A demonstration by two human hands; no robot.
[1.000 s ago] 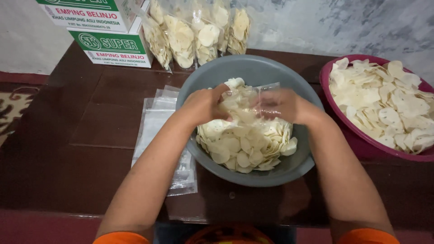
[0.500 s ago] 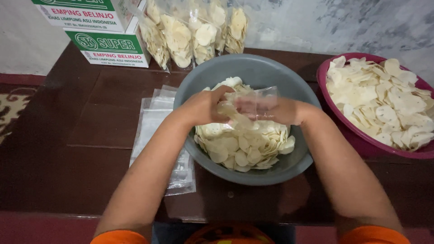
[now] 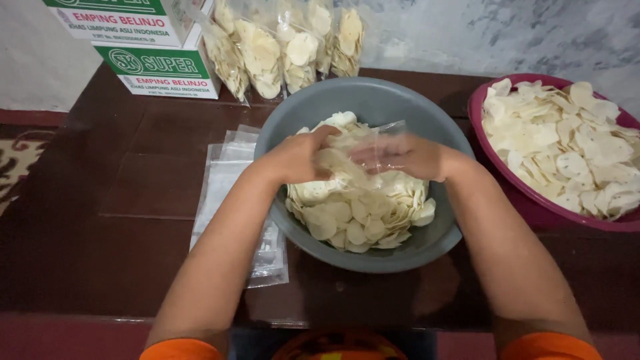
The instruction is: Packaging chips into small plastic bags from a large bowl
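Landmark: grey basin (image 3: 427, 250), sitting on the dark brown desk (image 3: 120, 220) roughly mid-view.

Nearest the camera: orange sleeves at the bottom edge, both forearms reaching forward over the near rim of the basin.

Left of the basin, flat on the desk: stack of empty clear bags (image 3: 230, 193), its right edge tucked under the basin rim.

Inside the basin: heap of pale round chips (image 3: 360, 213), piled toward the near side; far inner wall bare.

Above the heap: left hand (image 3: 297, 157) fingers curled, closed on the left edge of a clear plastic bag (image 3: 373, 143). Right hand (image 3: 407, 157) is seen through the plastic, fingers partly curled, gripping the bag from the other side; motion blur here, so exact finger spread cannot be read. Hands close together, the bag between them, held just over the chips. Some chips appear at the bag, whether inside or behind it cannot be told.

Right of the basin, near it: magenta basin (image 3: 487, 160) full of larger flat white chips (image 3: 567, 147).

Beyond the basin, against the wall: row of filled chip bags (image 3: 287, 47) standing upright. Far left of these: two stacked green-and-white cartons (image 3: 160, 60).
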